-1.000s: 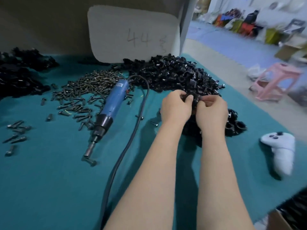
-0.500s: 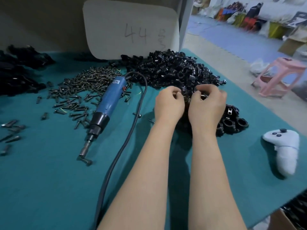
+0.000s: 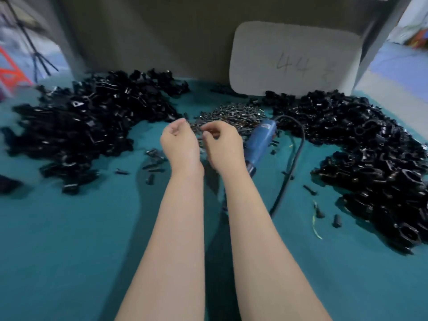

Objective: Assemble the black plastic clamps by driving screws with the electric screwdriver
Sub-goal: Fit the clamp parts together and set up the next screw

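**Off the clamps, screw grab next?**

The black clamp pile point(image 3: 361, 144) now sits well right of both hands, which have moved over the screw pile point(image 3: 231, 114). The left hand point(image 3: 179, 142) looks loosely curled and empty; the right hand point(image 3: 223, 147) is too blurry to call. The electric screwdriver point(image 3: 261, 142) lies just beside it.

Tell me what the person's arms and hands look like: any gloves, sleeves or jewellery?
No gloves on the left hand or the right hand. Both forearms are bare as far as the frame's bottom edge, with no sleeve in view. No watch, band or ring shows, though the fingers are slightly blurred.
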